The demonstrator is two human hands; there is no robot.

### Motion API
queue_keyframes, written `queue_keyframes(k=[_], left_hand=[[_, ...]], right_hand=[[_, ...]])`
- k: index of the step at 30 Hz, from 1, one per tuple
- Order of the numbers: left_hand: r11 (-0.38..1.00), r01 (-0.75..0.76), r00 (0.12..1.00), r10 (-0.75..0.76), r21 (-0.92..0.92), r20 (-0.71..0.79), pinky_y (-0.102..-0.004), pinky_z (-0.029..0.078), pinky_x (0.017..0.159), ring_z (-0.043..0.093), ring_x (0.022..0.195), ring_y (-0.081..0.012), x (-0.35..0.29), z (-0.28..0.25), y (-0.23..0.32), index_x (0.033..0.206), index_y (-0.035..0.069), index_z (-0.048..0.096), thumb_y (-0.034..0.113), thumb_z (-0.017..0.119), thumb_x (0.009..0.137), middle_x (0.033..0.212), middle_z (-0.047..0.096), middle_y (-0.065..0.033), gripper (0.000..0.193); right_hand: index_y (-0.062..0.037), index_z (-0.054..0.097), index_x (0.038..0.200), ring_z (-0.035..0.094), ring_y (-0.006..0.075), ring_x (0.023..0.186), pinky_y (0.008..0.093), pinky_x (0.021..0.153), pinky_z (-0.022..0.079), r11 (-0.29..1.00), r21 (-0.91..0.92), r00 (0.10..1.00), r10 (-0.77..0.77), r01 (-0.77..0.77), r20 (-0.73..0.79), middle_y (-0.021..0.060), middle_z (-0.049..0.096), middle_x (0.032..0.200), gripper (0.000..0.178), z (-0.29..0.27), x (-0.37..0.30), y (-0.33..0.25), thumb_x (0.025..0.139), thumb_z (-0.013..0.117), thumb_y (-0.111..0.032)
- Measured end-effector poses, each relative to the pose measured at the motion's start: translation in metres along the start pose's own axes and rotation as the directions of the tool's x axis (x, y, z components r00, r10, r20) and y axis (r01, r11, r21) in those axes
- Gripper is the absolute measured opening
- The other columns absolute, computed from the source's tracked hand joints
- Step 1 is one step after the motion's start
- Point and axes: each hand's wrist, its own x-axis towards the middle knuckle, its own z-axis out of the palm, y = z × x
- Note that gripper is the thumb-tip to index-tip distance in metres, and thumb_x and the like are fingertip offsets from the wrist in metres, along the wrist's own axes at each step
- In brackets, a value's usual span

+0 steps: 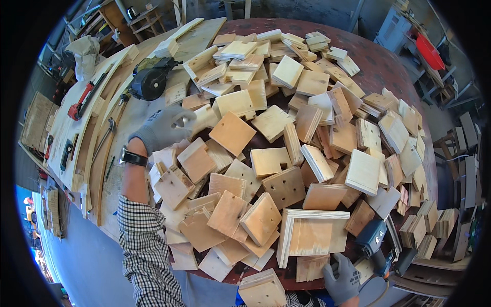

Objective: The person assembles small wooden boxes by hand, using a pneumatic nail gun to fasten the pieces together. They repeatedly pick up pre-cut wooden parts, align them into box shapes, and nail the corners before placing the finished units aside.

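My left hand (pixel 166 126), in a grey glove, reaches over the left side of a heap of wooden blocks. Its fingers are slightly bent and apart, with a pale wood block (pixel 204 118) just beyond the tips; no held piece shows. Low at the table's near edge is my right hand (pixel 341 280), also gloved, fingers loosely curled and apart, nothing visible in them. It lies beside a small wood block (pixel 312 268) and below a larger board with pale edge strips (pixel 319 233). A blue power tool (pixel 372 238) rests to its right.
Loose blocks (pixel 266 123) cover much of the dark red table (pixel 371 51). On the left, long boards (pixel 89 148) carry a black tape measure-like round case (pixel 151 82), a red-handled tool (pixel 82 102) and a hammer (pixel 105 135). Stacked blocks (pixel 429 225) stand at right.
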Motion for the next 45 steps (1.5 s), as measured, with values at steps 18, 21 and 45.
queue_keyframes(k=[18,21,45], left_hand=[[0.789,0.35,0.876,-0.085,0.505,-0.475,-0.0525,0.053,0.107,0.061,0.132,-0.0385,0.219,0.055,0.129,0.137,0.013,0.068,0.054,0.077,0.09,0.14,0.063,-0.0185,0.063],[0.751,0.25,0.918,0.016,0.61,-0.396,-0.0523,0.057,0.099,0.069,0.118,-0.0382,0.217,0.047,0.109,0.135,0.012,0.069,0.045,0.074,0.094,0.133,0.066,-0.016,0.052],[0.854,-0.49,0.87,0.492,0.175,0.037,-0.0434,0.05,0.111,0.064,0.126,-0.0339,0.06,0.024,0.069,0.116,0.007,0.066,-0.003,0.064,0.078,0.133,0.068,-0.0122,0.04]], right_hand=[[-0.0092,0.069,0.123,0.067,0.0321,0.071,0.0466,0.064,0.053,0.996,0.086,1.0,0.011,-0.012,0.016,0.0105,0.068,0.086,0.034,-0.003,0.007,0.006,0.095,0.076,-0.026],[-0.0093,0.068,0.123,0.067,0.0332,0.071,0.0485,0.064,0.052,0.994,0.109,1.0,-0.015,0.013,0.024,0.0106,0.066,0.084,0.035,-0.003,0.006,0.008,0.095,0.076,-0.028],[-0.0067,0.068,0.121,0.066,0.0292,0.066,0.0451,0.06,0.051,0.989,0.127,0.997,-0.077,0.078,-0.011,0.0078,0.066,0.08,0.035,0.001,0.008,0.018,0.093,0.078,-0.024]])
